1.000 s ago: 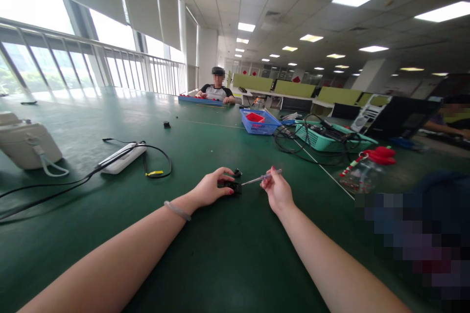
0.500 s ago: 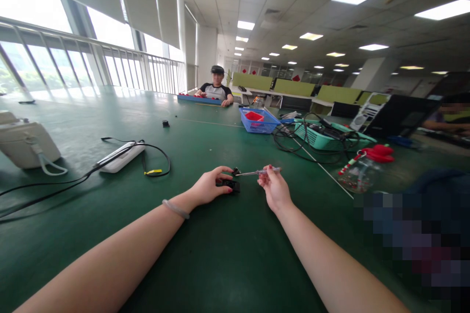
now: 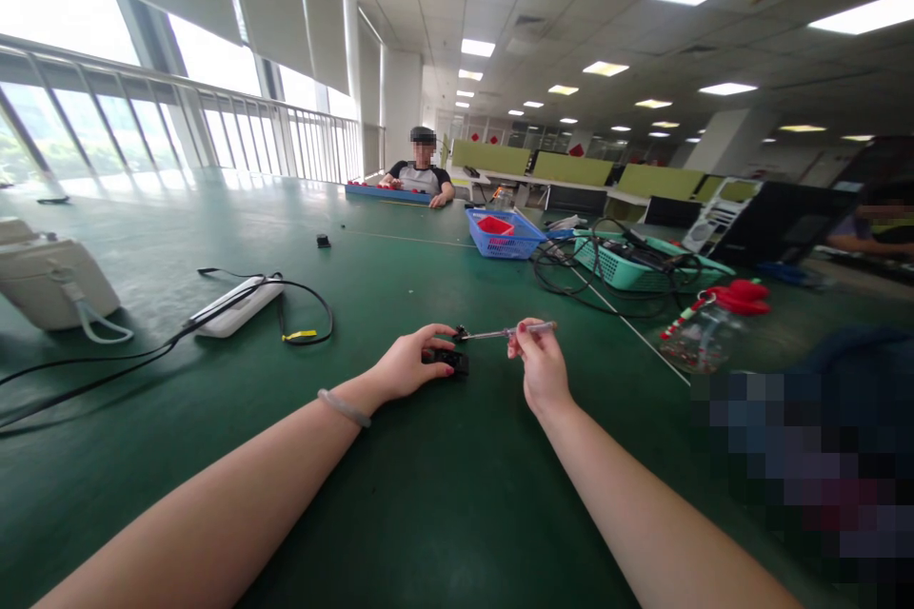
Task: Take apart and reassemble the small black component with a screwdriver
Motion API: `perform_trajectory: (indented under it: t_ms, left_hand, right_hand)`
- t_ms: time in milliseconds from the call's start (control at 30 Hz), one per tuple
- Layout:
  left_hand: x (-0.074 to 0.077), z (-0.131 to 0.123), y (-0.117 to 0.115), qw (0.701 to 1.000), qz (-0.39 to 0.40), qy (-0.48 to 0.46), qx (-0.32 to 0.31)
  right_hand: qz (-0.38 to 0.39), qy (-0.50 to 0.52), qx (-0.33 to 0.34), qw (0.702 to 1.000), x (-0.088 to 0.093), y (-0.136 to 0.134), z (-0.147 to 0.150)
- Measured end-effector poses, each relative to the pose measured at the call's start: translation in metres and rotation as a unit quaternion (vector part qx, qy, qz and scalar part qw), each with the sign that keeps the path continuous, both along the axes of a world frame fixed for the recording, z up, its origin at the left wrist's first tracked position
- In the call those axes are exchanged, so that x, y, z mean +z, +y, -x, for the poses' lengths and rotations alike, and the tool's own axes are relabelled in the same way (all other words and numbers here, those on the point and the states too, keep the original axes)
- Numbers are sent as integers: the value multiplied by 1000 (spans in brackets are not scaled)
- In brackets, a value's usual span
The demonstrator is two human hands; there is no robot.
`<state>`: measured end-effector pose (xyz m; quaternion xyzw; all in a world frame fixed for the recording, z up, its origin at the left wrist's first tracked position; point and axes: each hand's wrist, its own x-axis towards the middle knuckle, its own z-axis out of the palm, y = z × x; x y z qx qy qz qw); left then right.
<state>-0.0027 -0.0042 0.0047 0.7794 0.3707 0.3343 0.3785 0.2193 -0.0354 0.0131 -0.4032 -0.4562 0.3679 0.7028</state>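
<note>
My right hand (image 3: 544,363) grips a screwdriver (image 3: 532,330) by its clear handle, the thin metal shaft pointing left. Its tip meets a small dark part (image 3: 461,333) just beyond the fingers of my left hand (image 3: 414,360). Thumb and fingers of that left hand close around a small black box-like device (image 3: 451,362) resting on the green table (image 3: 400,533). The dark part stands at the device's far side; whether the two are joined is too small to tell.
Ahead on the right are a blue basket (image 3: 506,243) and a green basket (image 3: 621,271) with tangled cables. A jar with a red lid (image 3: 704,333) stands nearer. On the left lie a white power strip (image 3: 239,309) and a beige bag (image 3: 57,276). A person (image 3: 421,173) sits across the table.
My right hand and the screwdriver have shifted slightly to the right, and the handle is tilted up a little more. My left hand stays on the black device.
</note>
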Motion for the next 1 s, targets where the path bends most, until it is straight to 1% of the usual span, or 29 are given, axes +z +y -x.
perform_trajectory:
  t_ms: [133, 300, 467, 567, 700, 833, 933, 1000]
  left_hand:
    - [-1, 0, 0, 1000, 4, 1, 5]
    - [-3, 0, 2, 1000, -4, 2, 2]
    - [-1, -1, 0, 999, -46, 29, 3]
    - [4, -2, -5, 994, -92, 55, 10]
    - [11, -4, -12, 984, -157, 68, 54]
    - [11, -4, -10, 971, -180, 80, 133]
    - [4, -2, -3, 957, -168, 130, 198]
    - [-1, -2, 0, 946, -155, 178, 222]
  right_hand:
    - [5, 21, -1, 1000, -2, 2, 0]
    - [19, 40, 13, 999, -4, 3, -2]
    - [35, 15, 22, 999, -8, 4, 0]
    - [41, 7, 18, 999, -9, 3, 1]
    - [30, 25, 18, 999, -7, 2, -1]
    - [15, 29, -2, 999, -7, 3, -5]
    - [23, -38, -30, 999, -10, 5, -7]
    - [35, -102, -36, 994, -12, 6, -6]
